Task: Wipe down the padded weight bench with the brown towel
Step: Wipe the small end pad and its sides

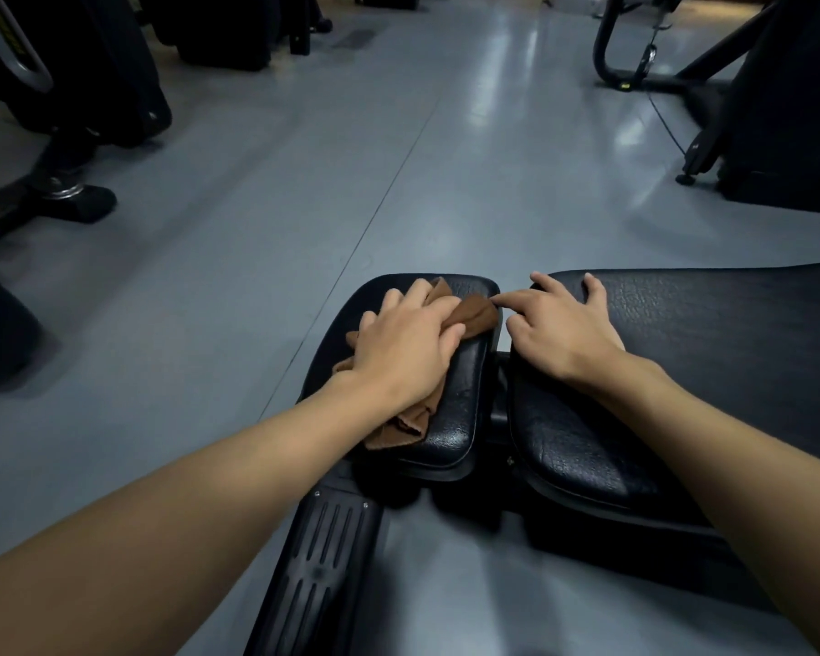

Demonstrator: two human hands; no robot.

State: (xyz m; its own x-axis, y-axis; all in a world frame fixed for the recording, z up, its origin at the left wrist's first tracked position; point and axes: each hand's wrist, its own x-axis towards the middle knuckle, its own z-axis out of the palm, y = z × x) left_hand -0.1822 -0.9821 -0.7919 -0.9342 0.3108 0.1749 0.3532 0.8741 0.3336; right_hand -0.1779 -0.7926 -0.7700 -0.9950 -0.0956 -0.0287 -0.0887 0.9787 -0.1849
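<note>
Mostly the left grip (405,345) hid the brown towel (476,314), bunched under the palm w/ thumb curled on it; right grip (559,324) lay spread, empty, index touching towel's far end. Towel ran near-left to far-right on the bench surface (450,419), cut off at right. Grey gym floor (256,229), dark machines (114,63) around.

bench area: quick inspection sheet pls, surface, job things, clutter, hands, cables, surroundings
surface: black seat pad and longer back pad, gap between them
job's things: brown towel bunched on the seat pad
clutter: nothing seen
grippers: left hand holds the towel down on the seat pad; right hand rests open on the back pad's end
cables: thin cable by the far-right machine
surroundings: grey floor, dark machines on both sides
</note>
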